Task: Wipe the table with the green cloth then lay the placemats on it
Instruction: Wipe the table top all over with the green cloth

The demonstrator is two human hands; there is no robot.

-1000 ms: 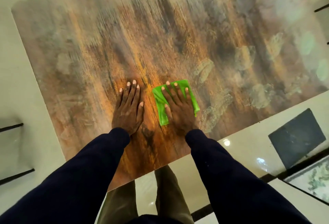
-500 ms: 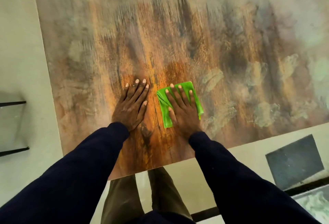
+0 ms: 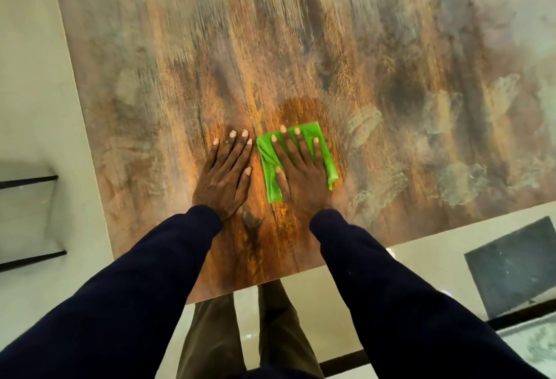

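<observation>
Head view: my right hand, open flat, pins green cloth on worktop near edge; long axis runs near-far. Left hand flat, empty, just beside. Unwiped worktop lies far.

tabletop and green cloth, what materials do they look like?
Table: looks like wood or a wood-print laminate, going by the streaky brown grain and mild sheen; cannot tell which. Green cloth: soft thin fabric, possibly microfiber, folded and creased under the flat right hand.
</observation>
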